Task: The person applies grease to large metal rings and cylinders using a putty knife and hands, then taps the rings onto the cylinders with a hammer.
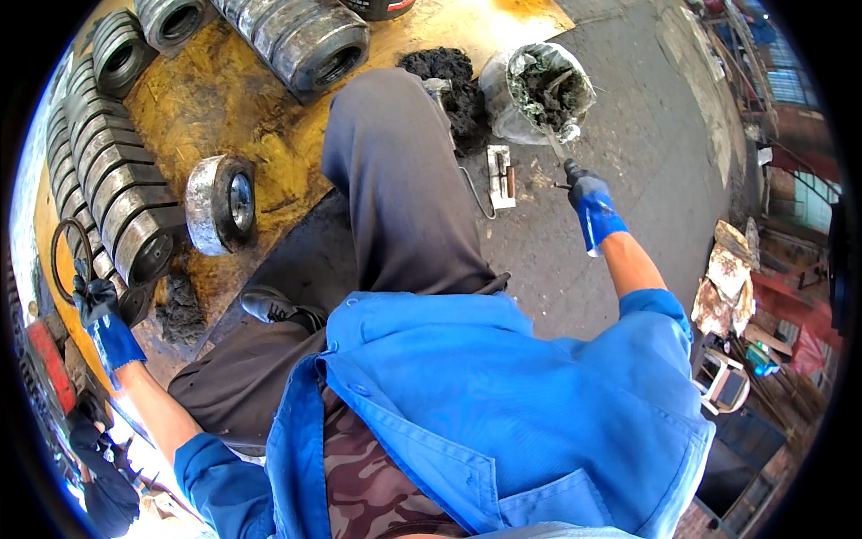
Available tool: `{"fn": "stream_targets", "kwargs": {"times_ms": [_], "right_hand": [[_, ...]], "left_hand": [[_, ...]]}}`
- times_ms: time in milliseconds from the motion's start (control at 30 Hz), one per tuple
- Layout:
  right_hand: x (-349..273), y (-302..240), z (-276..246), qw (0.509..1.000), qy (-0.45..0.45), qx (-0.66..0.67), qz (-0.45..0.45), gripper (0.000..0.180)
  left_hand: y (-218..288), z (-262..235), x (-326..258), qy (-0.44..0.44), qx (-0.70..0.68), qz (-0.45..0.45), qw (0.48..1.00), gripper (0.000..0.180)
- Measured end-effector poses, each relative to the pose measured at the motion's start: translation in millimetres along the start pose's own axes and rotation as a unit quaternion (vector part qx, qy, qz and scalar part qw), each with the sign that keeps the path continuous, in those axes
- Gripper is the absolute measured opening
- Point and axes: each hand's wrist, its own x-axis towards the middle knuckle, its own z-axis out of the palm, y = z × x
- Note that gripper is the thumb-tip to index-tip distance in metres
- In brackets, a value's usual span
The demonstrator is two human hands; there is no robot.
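My left hand [97, 305], in a blue and dark glove, is closed on a thin dark ring [57, 260], held upright beside the row of metal rings. Far to the right, my gloved right hand [585, 189] grips a flat-bladed scraper [555, 144]. Its blade reaches to the near rim of a bucket lined with clear plastic [505, 110]. Dark, greasy, fibrous stuff [546, 85] fills that bucket. One thick metal ring with a shiny bore [208, 205] stands alone on the yellow board, right of the row.
Rows of greasy metal rings [126, 184] line the stained yellow board [215, 99], with more rings [296, 40] behind. Black fibrous clumps [465, 99] lie by the bucket, and another clump [181, 310] near my left foot. A wooden-handled trowel [499, 184] rests on the grey floor.
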Motion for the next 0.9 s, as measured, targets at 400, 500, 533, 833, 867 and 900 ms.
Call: {"fn": "stream_targets", "kwargs": {"times_ms": [400,500,533,833,867,900], "right_hand": [[19.9,43.1,17.1,0.792,0.002,0.603,0.094,0.032],[52.0,27.3,9.6,0.624,0.007,0.770,0.132,0.042],[60.4,13.9,16.7,0.533,0.007,0.835,0.138,0.044],[0.6,-1.2,130.8,0.665,0.006,0.746,-0.035,0.038],[0.5,40.7,138.8,0.770,-0.007,0.638,-0.012,0.050],[-7.2,72.0,161.8,0.724,0.053,0.686,-0.047,0.051]], "left_hand": [[33.0,-22.7,-1.6,-0.038,-0.024,-0.007,0.999,0.027],[42.1,-33.5,0.7,-0.101,-0.040,-0.046,0.993,0.027],[33.1,-26.0,-7.8,-0.100,-0.034,-0.038,0.994,0.026],[26.6,-8.2,-99.9,-0.118,0.006,0.064,0.991,0.031],[9.1,5.6,-103.9,-0.141,-0.001,0.063,0.988,0.032],[-11.0,25.8,-102.2,-0.168,-0.007,0.061,0.984,0.034]]}}
